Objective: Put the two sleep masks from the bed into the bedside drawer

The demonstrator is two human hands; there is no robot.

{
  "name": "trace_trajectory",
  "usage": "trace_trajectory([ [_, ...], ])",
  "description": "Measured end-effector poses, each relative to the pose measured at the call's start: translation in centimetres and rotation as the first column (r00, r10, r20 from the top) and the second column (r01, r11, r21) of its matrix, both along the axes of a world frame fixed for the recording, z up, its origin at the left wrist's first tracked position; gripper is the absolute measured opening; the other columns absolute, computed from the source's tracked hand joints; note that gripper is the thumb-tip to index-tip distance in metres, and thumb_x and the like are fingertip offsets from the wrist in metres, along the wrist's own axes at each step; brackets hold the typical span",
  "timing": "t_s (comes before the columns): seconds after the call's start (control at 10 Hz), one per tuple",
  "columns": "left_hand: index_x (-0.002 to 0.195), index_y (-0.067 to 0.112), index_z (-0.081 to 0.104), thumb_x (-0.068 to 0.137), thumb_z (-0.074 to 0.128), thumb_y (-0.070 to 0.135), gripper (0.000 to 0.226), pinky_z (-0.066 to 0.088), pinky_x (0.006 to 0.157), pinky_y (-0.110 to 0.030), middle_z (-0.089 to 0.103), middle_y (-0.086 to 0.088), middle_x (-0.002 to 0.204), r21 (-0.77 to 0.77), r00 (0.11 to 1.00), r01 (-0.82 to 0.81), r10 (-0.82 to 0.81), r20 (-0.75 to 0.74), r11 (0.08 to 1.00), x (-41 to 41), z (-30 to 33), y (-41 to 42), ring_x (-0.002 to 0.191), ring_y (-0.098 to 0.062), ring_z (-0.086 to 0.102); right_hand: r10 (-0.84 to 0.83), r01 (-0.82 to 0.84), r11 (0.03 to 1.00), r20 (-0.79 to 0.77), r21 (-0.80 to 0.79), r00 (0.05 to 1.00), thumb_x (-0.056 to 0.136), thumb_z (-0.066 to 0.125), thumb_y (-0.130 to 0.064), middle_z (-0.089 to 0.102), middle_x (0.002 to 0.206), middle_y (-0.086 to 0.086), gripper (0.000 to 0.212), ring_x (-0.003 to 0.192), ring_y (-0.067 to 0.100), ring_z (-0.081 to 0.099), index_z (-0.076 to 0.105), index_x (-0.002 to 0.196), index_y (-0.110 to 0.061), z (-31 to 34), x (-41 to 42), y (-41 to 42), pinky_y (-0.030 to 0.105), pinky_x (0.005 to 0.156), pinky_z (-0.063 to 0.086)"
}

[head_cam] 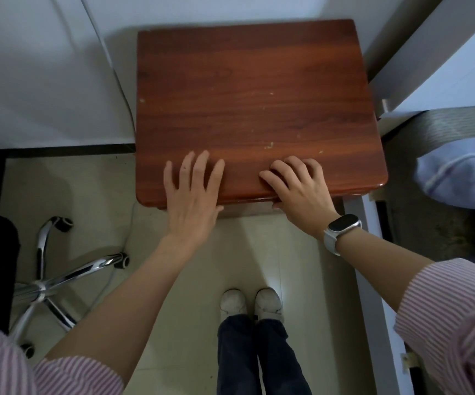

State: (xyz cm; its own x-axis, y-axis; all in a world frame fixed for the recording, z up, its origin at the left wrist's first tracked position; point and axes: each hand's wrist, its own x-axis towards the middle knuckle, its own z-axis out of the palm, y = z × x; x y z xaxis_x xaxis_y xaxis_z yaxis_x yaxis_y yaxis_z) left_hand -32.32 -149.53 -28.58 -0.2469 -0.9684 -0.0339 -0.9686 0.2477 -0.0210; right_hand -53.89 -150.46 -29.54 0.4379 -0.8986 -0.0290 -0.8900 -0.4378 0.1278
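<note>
A reddish-brown wooden bedside table [247, 89] stands against the white wall, seen from above. My left hand [192, 192] lies flat over its front edge with the fingers spread and nothing in it. My right hand [299, 186], with a watch on the wrist, rests on the front edge too, its fingers curled on the top and its thumb under the lip. The drawer front is hidden under the tabletop. No sleep mask is in view.
The bed [459, 166] with pale blue bedding lies at the right, behind a grey frame rail [373, 280]. An office chair's chrome base [59, 280] stands on the tiled floor at the left. My feet [250, 305] are just in front of the table.
</note>
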Motion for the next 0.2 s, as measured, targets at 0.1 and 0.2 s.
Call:
trace_trajectory([
  [0.1, 0.145, 0.03, -0.002, 0.077, 0.066, 0.042, 0.097, 0.006, 0.107, -0.071, -0.002, -0.01, 0.159, 0.221, 1.0, -0.026, 0.029, -0.007, 0.975, -0.6, 0.3, -1.7, 0.143, -0.042, -0.002, -0.025, 0.019, 0.996, 0.072, 0.088, 0.997, 0.066, 0.074, -0.029, 0.053, 0.127, 0.009, 0.068, 0.117, 0.034, 0.047, 0.041, 0.126, -0.023, 1.0, 0.5, -0.7, 0.05, 0.094, 0.041],
  [0.2, 0.144, 0.031, -0.012, 0.082, 0.06, 0.042, 0.096, 0.002, 0.105, -0.073, -0.011, -0.01, 0.158, 0.266, 0.998, -0.046, 0.032, 0.057, 0.963, -1.0, 0.1, -1.5, 0.142, -0.043, -0.01, -0.113, 0.027, 0.963, 0.31, 0.268, 0.944, 0.078, 0.065, -0.032, 0.05, 0.132, 0.008, 0.058, 0.124, 0.031, 0.043, 0.043, 0.13, -0.021, 3.0, -0.2, -0.6, 0.053, 0.102, 0.037],
])
